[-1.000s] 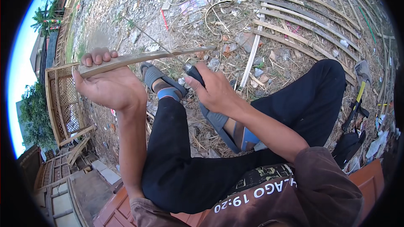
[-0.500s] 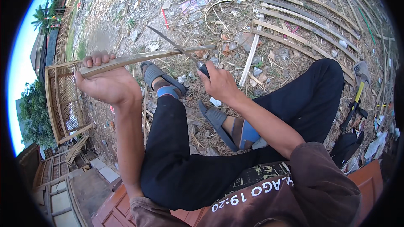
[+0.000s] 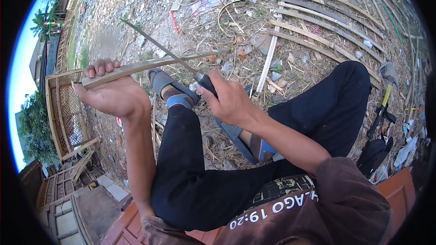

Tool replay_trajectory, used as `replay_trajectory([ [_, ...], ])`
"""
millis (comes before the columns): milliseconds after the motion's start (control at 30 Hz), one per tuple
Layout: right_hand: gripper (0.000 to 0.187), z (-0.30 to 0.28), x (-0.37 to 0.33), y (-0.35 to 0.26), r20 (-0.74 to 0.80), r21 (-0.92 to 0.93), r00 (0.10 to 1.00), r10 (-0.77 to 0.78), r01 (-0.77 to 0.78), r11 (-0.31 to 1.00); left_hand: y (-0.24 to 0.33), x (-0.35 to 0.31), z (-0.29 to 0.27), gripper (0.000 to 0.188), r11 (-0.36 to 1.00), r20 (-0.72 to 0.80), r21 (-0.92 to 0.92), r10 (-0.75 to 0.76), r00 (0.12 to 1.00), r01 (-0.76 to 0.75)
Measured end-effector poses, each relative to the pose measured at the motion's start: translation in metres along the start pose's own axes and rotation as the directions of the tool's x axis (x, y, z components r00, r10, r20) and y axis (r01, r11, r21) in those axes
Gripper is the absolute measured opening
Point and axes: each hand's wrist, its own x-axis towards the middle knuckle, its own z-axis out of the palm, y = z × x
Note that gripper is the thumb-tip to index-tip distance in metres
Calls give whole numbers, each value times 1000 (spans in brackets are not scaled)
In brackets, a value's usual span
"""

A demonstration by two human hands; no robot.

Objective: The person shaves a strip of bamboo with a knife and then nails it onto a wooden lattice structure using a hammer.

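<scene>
My left hand (image 3: 113, 90) is closed around the near end of a long wooden strip (image 3: 156, 62), palm up and fingers curled over its edge. The strip extends rightward, slightly bowed, above the ground and my sandalled foot. In my right hand (image 3: 229, 97) is a long-bladed knife (image 3: 156, 43), gripped by its black handle. Its narrow dark blade slants up and left and crosses the strip right of its middle. Whether the cutting edge bites into the wood cannot be seen.
Several slats (image 3: 327, 41) lie side by side across a pale batten (image 3: 268, 63) at right. A hammer-like tool with a yellow-and-black handle (image 3: 386, 97) rests beyond my bent knee. A lattice panel (image 3: 68, 109) stands at left. Rubble and dry grass cover the ground.
My right hand has moved left and slightly down, sliding the knife so that more of its blade extends past the strip. My left hand and the strip have shifted only slightly.
</scene>
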Motion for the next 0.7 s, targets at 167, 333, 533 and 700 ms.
replay_trajectory([
  [167,28,0,0,87,-44,-252,947,317,-318,914,-5,3,2,37,999,-9,-3,-43,999,43],
  [333,26,5,4,39,-14,-121,980,198,-199,973,-1,5,-6,35,999,-2,33,8,1000,-8],
  [533,28,4,-6,104,-87,-217,916,392,-401,890,-8,9,13,34,1000,-16,5,-11,1000,11],
  [700,29,7,-11,42,-54,-56,977,206,-209,976,-4,3,3,35,1000,66,6,12,998,-13],
])
